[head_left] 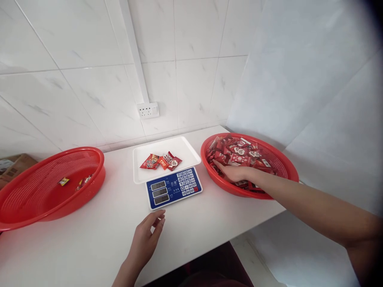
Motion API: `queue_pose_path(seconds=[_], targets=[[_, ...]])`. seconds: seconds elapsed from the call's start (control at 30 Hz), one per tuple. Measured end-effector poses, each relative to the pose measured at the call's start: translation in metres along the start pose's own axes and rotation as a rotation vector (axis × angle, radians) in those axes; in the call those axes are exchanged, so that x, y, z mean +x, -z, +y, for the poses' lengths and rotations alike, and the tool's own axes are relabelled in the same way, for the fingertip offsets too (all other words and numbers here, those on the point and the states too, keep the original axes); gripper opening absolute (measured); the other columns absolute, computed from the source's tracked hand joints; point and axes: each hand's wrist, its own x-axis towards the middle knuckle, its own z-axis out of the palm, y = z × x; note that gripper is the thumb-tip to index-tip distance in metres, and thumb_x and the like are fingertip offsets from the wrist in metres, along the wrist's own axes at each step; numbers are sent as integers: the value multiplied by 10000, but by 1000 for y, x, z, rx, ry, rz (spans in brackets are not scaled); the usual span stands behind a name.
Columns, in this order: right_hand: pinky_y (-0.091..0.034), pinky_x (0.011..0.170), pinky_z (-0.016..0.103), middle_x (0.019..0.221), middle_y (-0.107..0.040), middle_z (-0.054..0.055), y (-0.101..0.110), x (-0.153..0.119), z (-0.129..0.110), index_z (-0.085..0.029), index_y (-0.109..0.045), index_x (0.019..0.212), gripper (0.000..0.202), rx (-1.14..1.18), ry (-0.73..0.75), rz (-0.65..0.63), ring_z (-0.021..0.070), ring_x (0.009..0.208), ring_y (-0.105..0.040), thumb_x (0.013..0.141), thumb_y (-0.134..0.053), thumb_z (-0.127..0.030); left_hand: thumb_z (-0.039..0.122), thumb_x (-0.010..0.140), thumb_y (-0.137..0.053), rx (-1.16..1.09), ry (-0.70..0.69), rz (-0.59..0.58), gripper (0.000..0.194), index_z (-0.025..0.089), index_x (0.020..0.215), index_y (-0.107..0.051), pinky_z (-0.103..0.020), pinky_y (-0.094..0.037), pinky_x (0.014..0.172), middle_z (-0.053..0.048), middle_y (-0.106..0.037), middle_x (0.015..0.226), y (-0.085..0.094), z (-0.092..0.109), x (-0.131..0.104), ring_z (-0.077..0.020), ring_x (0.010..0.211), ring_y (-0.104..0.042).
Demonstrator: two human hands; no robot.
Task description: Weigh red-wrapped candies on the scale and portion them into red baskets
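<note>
White marble-look tiles back a white counter [89, 239] set in a corner. Left of the left hand sits a big red basket [18, 199] holding only a few sweets. The right hand [231, 172] lies inside the other red basket [287, 167], palm down with fingers spread on the heaped wrapped candies [243, 153]; whether it has closed on any I cannot tell. The step looks like picking sweets to weigh. Between the hands stands a scale [173, 187], four packets [161, 161] on its white tray [143, 173]. Adding more would call for a lift and a short carry leftward. The left hand [148, 235] rests loose and empty on the counter, just before the scale.
</note>
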Motion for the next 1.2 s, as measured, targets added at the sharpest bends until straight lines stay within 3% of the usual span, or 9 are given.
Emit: queue_pose_path(seconds=[0.2,0.3,0.47,0.8,1.0,1.2], targets=[[-458,770,330,1043,-691,129,-9,3,-2,-178,-324,1395,675,102,-31,51,283,896,-652,773,-575,-247,373,862,-457,-31,-12,-8,271,244,1037,-619,-246,-514,551,-50,-686,925,-3,6,1,-163,730,-632],[-451,822,312,1197,-618,146,5,1,3,-152,-366,1358,593,169,-22,99,273,1012,-612,792,-537,-208,372,862,-453,-16,-2,-8,274,242,1040,-616,-247,-515,550,-50,-686,927,-1,4,-2,-163,732,-632],[-434,900,310,1352,-501,113,32,-9,14,-164,-425,1305,495,279,-33,176,270,1183,-503,829,-483,-289,373,861,-446,7,12,7,278,239,1033,-618,-255,-518,549,-49,-691,913,3,3,-4,-167,725,-637],[-492,774,248,1257,-590,88,44,-21,17,-165,-498,1252,468,341,-58,226,216,1055,-600,805,-490,-302,367,859,-453,-10,-8,-8,275,240,1037,-620,-260,-527,566,-52,-689,925,-1,10,-1,-165,729,-636],[-459,786,313,1008,-698,33,49,-23,19,-216,-645,861,180,235,-80,350,241,948,-622,770,-496,-261,363,859,-455,-4,-13,7,271,244,1036,-623,-266,-533,582,-46,-691,915,0,10,-3,-164,725,-638],[-463,770,356,953,-703,36,44,-23,18,-229,-637,839,176,213,-24,419,257,909,-629,775,-488,-299,344,867,-454,-6,-29,-8,264,237,1050,-611,-240,-511,543,-48,-680,918,-1,10,-6,-154,720,-620]])
